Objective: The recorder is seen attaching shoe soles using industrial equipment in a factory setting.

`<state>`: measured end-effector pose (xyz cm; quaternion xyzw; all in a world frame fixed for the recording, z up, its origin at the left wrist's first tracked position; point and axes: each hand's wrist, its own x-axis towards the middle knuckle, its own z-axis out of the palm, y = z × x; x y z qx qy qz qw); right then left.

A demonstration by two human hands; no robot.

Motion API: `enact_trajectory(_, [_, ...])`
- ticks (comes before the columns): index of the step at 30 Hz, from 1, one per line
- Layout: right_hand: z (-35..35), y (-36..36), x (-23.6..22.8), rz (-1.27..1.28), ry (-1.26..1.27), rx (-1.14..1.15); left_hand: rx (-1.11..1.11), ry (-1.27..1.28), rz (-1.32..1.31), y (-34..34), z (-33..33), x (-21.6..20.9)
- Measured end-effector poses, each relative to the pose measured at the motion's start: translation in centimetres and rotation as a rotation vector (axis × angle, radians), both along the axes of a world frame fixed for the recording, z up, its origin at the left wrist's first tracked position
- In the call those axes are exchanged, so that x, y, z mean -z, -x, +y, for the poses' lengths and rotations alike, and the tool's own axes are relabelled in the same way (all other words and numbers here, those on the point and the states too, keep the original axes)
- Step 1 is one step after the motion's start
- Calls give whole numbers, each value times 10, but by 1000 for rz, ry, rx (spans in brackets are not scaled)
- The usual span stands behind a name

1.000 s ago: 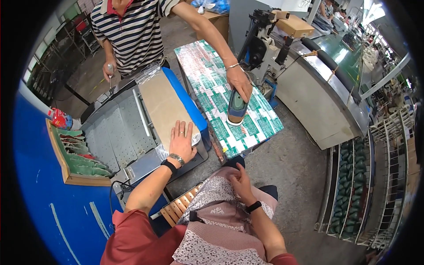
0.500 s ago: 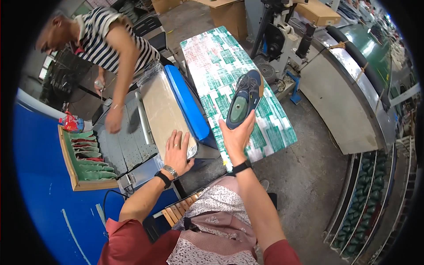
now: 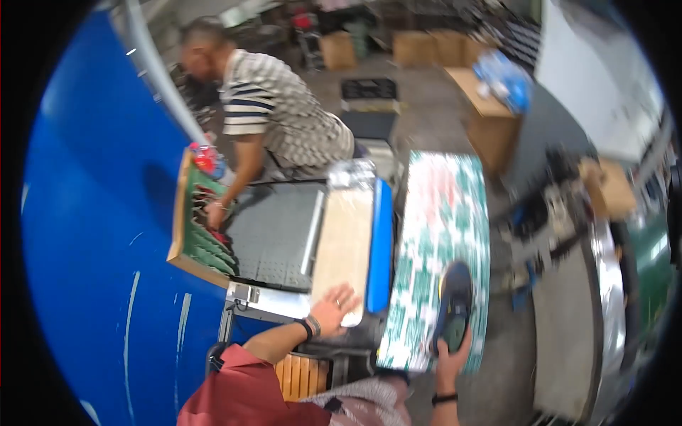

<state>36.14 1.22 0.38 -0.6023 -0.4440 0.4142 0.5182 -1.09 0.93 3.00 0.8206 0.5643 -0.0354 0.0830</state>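
A dark shoe (image 3: 455, 298) with a green insole hangs above the long green-and-white patterned table, its toe pointing away from me. My right hand (image 3: 452, 358) grips it by the heel, the thumb at the collar. My left hand (image 3: 336, 311), wearing a ring, lies flat with fingers apart on the near end of a tan padded board (image 3: 343, 238). Some shoe details are smeared by motion.
A co-worker in a striped shirt (image 3: 284, 99) reaches toward green and red flaps (image 3: 206, 241) in a wooden frame over a grey conveyor (image 3: 273, 227). A blue bar (image 3: 381, 245) edges the board. The patterned table (image 3: 419, 213) stands right of it; machinery (image 3: 547, 220) is beyond.
My view has swung left and upward. The co-worker's arm has moved to the flaps. My right hand still holds the shoe, and my left hand stays on the board.
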Motion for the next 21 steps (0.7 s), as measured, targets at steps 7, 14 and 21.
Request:
enact_trajectory(7, [32, -38, -59, -99, 261, -148, -26, 80, -34, 7, 1, 0])
enact_trajectory(14, [48, -113, -125, 130, 338, -266, -79, 90, -66, -3, -2, -6])
enact_trajectory(21, [47, -228, -103, 243, 572, -316, -225, 63, -260, -182, 30, -76])
